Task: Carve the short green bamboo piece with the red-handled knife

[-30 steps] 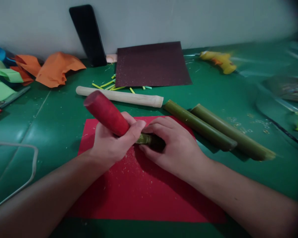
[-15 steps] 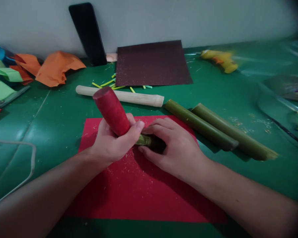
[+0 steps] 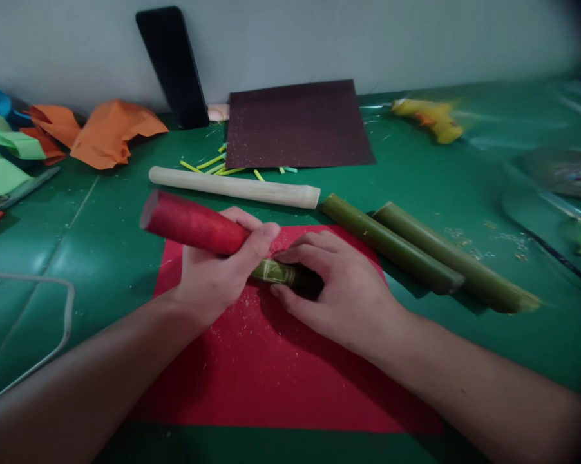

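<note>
My left hand (image 3: 218, 264) is closed around the thick red handle of a tool (image 3: 194, 222). The handle points left and slightly up, and the tool's working end is hidden behind my fingers. My right hand (image 3: 339, 283) grips a short green bamboo piece (image 3: 276, 272) from the right, thumb on the near side and fingers on the far side. Pale scored marks show on the bamboo between my two hands. It lies over a red sheet (image 3: 281, 386) sprinkled with fine pale shavings.
Two green bamboo tubes (image 3: 391, 245) lie to the right, and a pale peeled stick (image 3: 232, 187) lies behind my hands. Farther back are a dark brown sheet (image 3: 300, 125), a leaning black phone (image 3: 172, 64), a yellow glue gun (image 3: 430, 119) and orange paper (image 3: 116, 135). A white cable (image 3: 68, 309) curves at left.
The red handle has swung down to the left, from steeply raised to nearly level, as my left wrist turned. More of the marked bamboo shows. My right hand stays in place.
</note>
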Demonstrator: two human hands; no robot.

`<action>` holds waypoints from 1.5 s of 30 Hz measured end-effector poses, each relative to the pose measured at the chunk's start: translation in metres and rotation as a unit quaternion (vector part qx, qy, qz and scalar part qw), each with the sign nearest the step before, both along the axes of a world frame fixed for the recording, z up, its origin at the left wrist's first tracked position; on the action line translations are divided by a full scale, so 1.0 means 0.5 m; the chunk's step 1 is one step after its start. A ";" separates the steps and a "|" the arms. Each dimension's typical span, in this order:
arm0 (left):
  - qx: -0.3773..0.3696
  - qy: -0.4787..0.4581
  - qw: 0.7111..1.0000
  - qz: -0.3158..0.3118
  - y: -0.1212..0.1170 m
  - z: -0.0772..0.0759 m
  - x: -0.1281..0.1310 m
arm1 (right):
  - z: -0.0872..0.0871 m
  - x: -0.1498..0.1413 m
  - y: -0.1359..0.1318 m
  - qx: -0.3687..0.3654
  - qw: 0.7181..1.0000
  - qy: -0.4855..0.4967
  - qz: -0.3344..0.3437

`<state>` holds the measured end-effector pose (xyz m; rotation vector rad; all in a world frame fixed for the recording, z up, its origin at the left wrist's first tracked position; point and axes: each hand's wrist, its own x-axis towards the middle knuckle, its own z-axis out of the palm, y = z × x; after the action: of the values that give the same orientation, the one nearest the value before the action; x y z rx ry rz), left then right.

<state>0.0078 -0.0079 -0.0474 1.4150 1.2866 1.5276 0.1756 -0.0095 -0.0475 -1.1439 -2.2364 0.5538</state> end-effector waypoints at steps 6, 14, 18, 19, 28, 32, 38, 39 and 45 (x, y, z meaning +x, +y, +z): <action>0.003 0.000 1.000 -0.010 -0.002 -0.001 -0.003 | -0.002 0.001 -0.001 0.002 1.000 -0.001 -0.004; 0.019 0.020 0.996 -0.079 -0.005 -0.004 -0.010 | -0.002 0.005 0.002 0.005 1.000 0.022 0.003; 0.015 0.021 0.993 -0.111 -0.006 -0.004 -0.012 | -0.003 0.004 0.003 -0.001 1.000 0.025 0.001; 0.017 0.020 0.994 -0.108 -0.006 -0.004 -0.012 | -0.003 0.004 0.003 -0.001 1.000 0.024 -0.001; 0.014 -0.018 1.000 -0.017 0.001 -0.002 -0.006 | -0.002 0.004 0.004 0.003 1.000 0.006 -0.011; 0.018 -0.011 1.000 -0.008 0.002 -0.001 -0.005 | 0.000 0.006 0.004 0.009 1.000 -0.002 -0.001; 0.008 0.012 1.000 -0.022 -0.003 -0.001 -0.003 | -0.003 0.007 0.003 0.015 1.000 0.010 -0.001; 0.007 0.017 1.000 -0.023 -0.003 -0.001 -0.003 | -0.004 0.007 0.003 0.015 1.000 0.011 -0.001; 0.025 0.031 0.999 -0.029 0.000 -0.006 -0.005 | -0.007 0.006 0.004 0.020 1.000 0.021 0.002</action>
<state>0.0051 -0.0081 -0.0506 1.5298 1.2415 1.4963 0.1787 -0.0073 -0.0508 -1.0994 -2.2040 0.5284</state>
